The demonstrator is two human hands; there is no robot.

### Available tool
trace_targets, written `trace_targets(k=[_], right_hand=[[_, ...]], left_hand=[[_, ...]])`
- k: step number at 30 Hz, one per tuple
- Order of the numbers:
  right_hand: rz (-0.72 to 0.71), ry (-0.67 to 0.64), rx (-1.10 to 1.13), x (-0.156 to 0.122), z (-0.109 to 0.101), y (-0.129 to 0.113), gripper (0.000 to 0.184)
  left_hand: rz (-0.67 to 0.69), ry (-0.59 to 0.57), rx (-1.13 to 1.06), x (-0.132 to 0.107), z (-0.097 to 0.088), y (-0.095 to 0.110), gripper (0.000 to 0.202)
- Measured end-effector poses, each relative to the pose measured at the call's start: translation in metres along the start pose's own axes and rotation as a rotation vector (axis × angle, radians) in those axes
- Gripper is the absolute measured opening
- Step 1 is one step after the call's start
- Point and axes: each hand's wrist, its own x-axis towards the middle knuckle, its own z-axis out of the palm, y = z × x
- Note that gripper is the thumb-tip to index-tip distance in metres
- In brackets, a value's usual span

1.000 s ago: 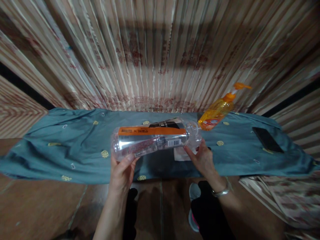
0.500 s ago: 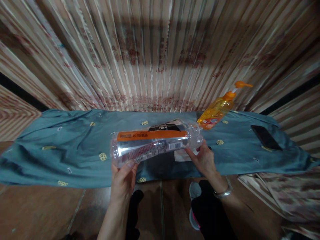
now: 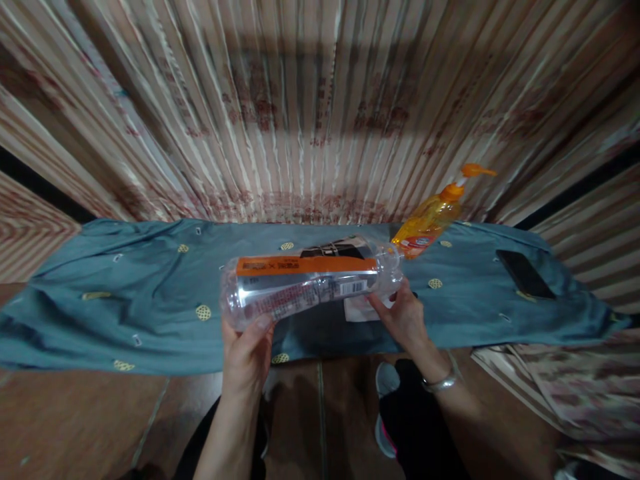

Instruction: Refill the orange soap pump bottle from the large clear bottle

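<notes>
A clear plastic bottle (image 3: pixel 305 287) with an orange and silver label lies level above the cloth, its base to the left and neck to the right. My left hand (image 3: pixel 247 343) is closed on the base end from below, thumb in front. At the neck end, the fingers of my right hand (image 3: pixel 404 317) grip the clear plastic, partly hidden by it. A black label patch (image 3: pixel 335 249) shows along the far side; whether it belongs to a second bottle I cannot tell. Just past the neck stands an orange pump bottle (image 3: pixel 425 227) with yellow-orange liquid.
A teal cloth (image 3: pixel 150 280) with yellow pineapple prints covers the narrow table. On its right lies a black phone (image 3: pixel 525 273). A white paper (image 3: pixel 361 309) sits under the bottle near my right hand. Patterned curtains (image 3: pixel 300 113) hang close behind. My feet are on brown floor tiles.
The bottle stays in both hands, in almost the same pose. My view has shifted slightly, and a dark-clothed leg shows more beside my left forearm.
</notes>
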Motion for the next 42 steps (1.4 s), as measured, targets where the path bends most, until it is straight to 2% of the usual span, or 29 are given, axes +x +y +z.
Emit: trace_targets(k=[3,8,12,18,22,31,42], right_hand=[[-0.016,0.009,0.001,0.001,0.001,0.000,0.076],[-0.026,0.012,0.000,0.000,0.003,-0.001,0.078],[-0.021,0.010,-0.011,0.000,0.004,-0.001,0.077],[-0.028,0.025,-0.022,-0.001,0.007,-0.002,0.080],[-0.035,0.027,-0.025,-0.002,0.009,-0.001,0.076],[-0.060,0.055,-0.029,-0.003,0.010,0.003,0.082],[-0.058,0.046,-0.028,-0.004,0.010,0.008,0.081]], left_hand=[[0.006,0.007,-0.007,0.001,0.001,-0.002,0.074],[-0.055,0.024,0.018,0.002,0.000,0.002,0.081],[-0.046,0.055,0.004,0.001,-0.002,0.004,0.075],[-0.057,-0.045,0.045,0.002,-0.010,0.008,0.071],[-0.040,-0.042,0.050,0.001,-0.010,0.010,0.072],[-0.043,-0.043,0.059,0.002,-0.016,0.009,0.068],[-0.028,0.038,0.044,-0.002,-0.002,0.009,0.070]])
